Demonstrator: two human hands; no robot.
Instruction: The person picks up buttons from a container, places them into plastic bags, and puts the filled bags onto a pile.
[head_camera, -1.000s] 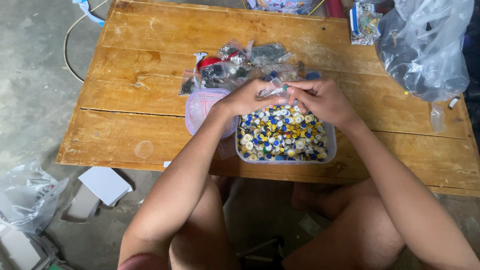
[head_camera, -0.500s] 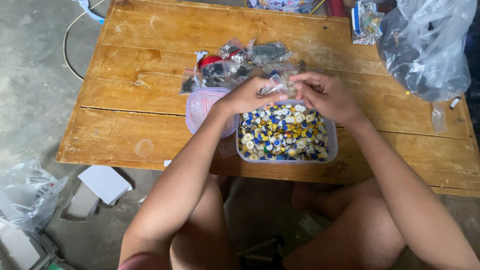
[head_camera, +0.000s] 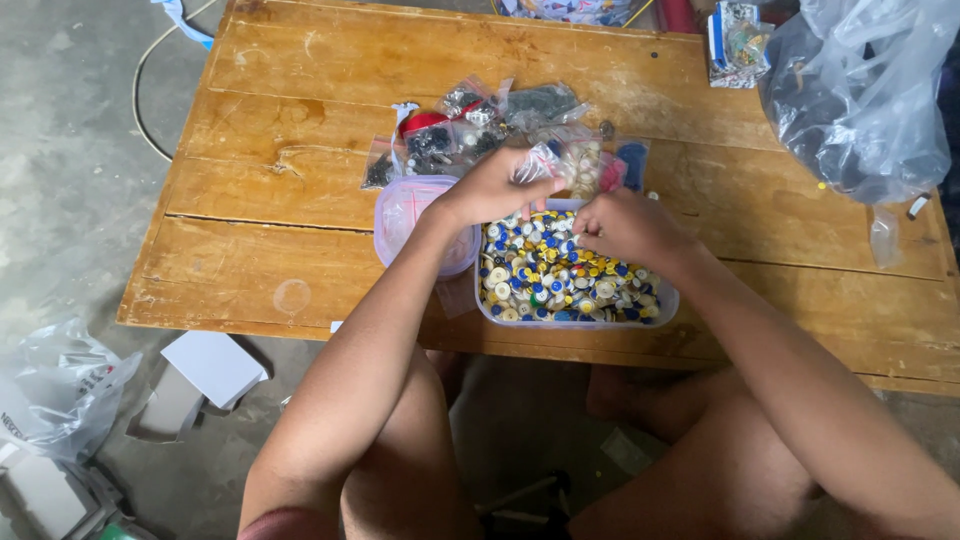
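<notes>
This looks like an informal home workshop for sorting small goods. A rough, cracked plank table (head_camera: 300, 230) stands on a bare concrete floor (head_camera: 70, 180). On it sit a clear tub (head_camera: 575, 318) of mixed buttons, small zip bags (head_camera: 470, 125) of sorted pieces and a big plastic sack (head_camera: 860, 100). Boxes (head_camera: 200, 375) and bags lie scattered on the floor.

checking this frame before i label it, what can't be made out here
Head view, the only one:
- What the right hand pinches: its curled fingers hide it.
- How far the small clear bag is open: the left hand covers part of it.
- Contents of the round lidded tub: cloudy lid, the left wrist over it.
- The big plastic bag: cut off by the top and right edges.
- Single buttons in the clear box: too small.
</notes>
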